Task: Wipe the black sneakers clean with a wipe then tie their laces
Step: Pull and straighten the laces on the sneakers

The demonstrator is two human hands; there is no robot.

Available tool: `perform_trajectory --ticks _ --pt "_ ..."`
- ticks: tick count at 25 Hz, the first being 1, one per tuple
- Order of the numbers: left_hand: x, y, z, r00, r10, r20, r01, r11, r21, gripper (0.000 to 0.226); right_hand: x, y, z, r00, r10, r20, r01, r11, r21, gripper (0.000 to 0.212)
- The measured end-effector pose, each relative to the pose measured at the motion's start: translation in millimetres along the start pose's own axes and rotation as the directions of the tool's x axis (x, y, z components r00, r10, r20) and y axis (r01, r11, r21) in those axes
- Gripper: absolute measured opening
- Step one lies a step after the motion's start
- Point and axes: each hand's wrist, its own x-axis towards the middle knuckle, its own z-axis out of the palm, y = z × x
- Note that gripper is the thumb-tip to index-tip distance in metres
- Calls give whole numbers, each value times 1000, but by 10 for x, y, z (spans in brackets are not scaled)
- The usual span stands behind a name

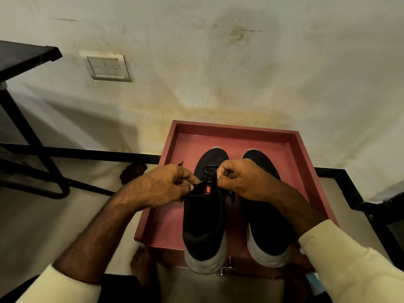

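- We see the left hand [161, 184] with its fingers curled in tight, pinching a strand of the laces [210, 171] at the left side of the tongue.
- The right hand [242, 180] is closed to a narrow pinch too, with thumb and forefinger holding a thin strand on the other side.
- The left sneaker [203, 219] stands upright with its toe toward the wall and its white heel toward us, so its long axis runs from near to far.
- The right sneaker [267, 228] lies just beside it and parallel, pointing the same way.
- Both stand in the red tray [240, 129] on the floor.
- The left sneaker's lacing sits between our two hands, and the right sneaker passes under the right wrist.
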Motion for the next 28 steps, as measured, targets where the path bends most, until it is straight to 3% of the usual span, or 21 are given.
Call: perform_trajectory --ticks 5,9,14,17,21,25,28 --pt "-49 18 4 996 18 -90 -14 999 46 24 -18 -4 -8 999 -22 35 17 992 126 5" --pt "-47 40 4 994 19 -103 -13 998 57 22 -27 -38 -62 999 1 34 -8 977 213 16" --pt "-48 80 -8 998 19 -67 -17 999 34 15 -166 -69 -180 942 62 330 -123 979 165 39" --pt "-13 70 8 998 6 -62 -7 1000 -10 13 -216 -68 -275 936 9 351 -81 979 190 32" --pt "-40 37 -11 996 -64 56 68 995 -75 51 -256 10 -380 965 -27 262 -10 990 137 12" --pt "-49 26 -78 993 -119 18 120 990 -73 19 -320 87 -468 973 -29 228 -7 988 153 19" --pt "-77 42 -92 986 -161 -33 161 987 -3 23 -413 97 -629 999 15 43 -20 991 135 14"
